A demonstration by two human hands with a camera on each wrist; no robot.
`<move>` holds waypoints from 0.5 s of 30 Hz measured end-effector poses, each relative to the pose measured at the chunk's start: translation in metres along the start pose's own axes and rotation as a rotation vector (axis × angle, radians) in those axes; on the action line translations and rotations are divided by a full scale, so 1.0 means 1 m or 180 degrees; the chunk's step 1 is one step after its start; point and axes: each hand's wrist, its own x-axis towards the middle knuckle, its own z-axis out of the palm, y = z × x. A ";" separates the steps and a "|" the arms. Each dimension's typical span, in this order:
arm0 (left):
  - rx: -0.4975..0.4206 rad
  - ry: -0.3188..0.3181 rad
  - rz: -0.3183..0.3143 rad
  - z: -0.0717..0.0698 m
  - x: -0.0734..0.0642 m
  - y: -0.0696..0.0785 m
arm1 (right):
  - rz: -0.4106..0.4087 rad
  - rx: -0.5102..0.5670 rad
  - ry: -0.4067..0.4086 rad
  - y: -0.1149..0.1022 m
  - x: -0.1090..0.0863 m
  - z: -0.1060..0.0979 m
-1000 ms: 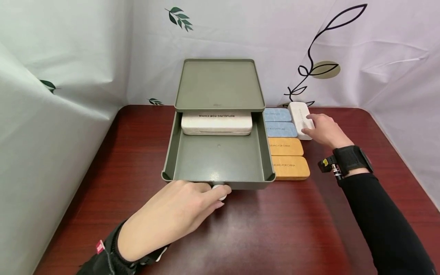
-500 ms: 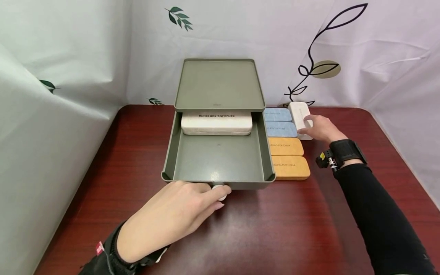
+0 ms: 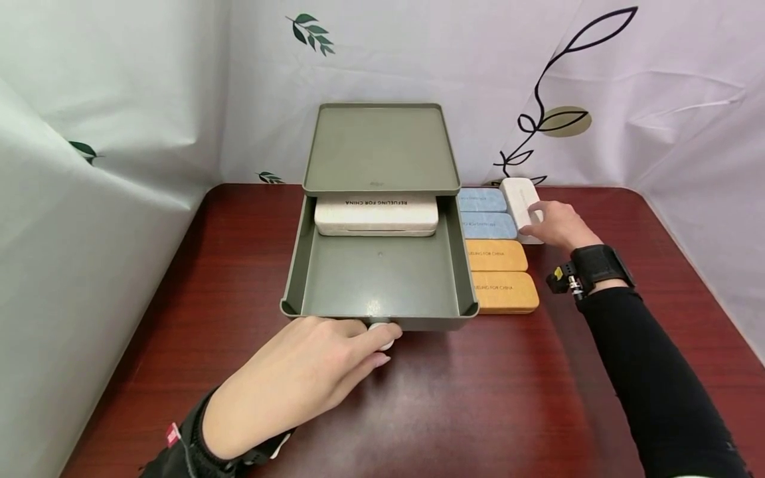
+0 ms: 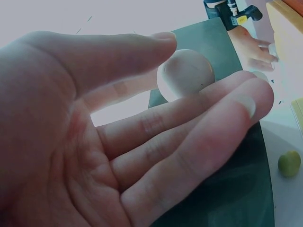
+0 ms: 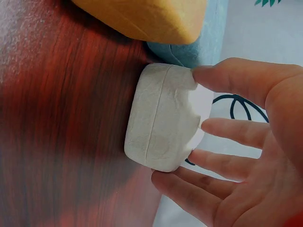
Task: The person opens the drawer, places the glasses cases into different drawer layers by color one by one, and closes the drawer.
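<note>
A person's two bare hands work at a table (image 3: 454, 425). The left hand (image 3: 299, 372) pinches a white knob (image 3: 388, 344) on the front of a grey-green drawer (image 3: 380, 275), which stands pulled out just beyond that hand. Farther from the left hand, another white case (image 3: 376, 220) lies crosswise at the back of the drawer, partly under the flat box top (image 3: 382, 149). The right hand (image 3: 562, 226) holds a white case (image 3: 518, 194) at its near end, thumb on one side and fingers reaching round to the other; the case lies just left of and beyond that palm. Two blue cases (image 3: 487, 224) sit directly left of it, and two yellow cases (image 3: 505, 285) lie left of the right hand and closer to the person. Over the past second, the right hand has shifted slightly left, drawing its thumb and fingers farther over the case; the drawer has stayed put. The grasp therefore looks set, though the case appears to rest on the table, not lifted.
</note>
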 end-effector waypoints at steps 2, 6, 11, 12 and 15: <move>-0.0011 -0.0011 -0.0009 0.000 0.000 0.000 | 0.0016 -0.0004 -0.0016 0.001 -0.001 0.000; -0.0041 -0.0049 -0.0025 -0.001 0.000 0.000 | 0.0042 -0.0013 -0.0068 0.002 -0.004 0.001; -0.0033 -0.0060 -0.0034 -0.002 -0.001 0.000 | 0.0041 -0.0046 -0.0082 0.003 -0.007 0.000; -0.0032 -0.0061 -0.0035 -0.002 -0.001 0.000 | 0.0043 -0.0058 -0.0084 0.003 -0.008 0.000; -0.0036 -0.0060 -0.0034 -0.001 -0.001 0.000 | 0.0044 -0.0085 -0.0102 0.005 -0.010 0.000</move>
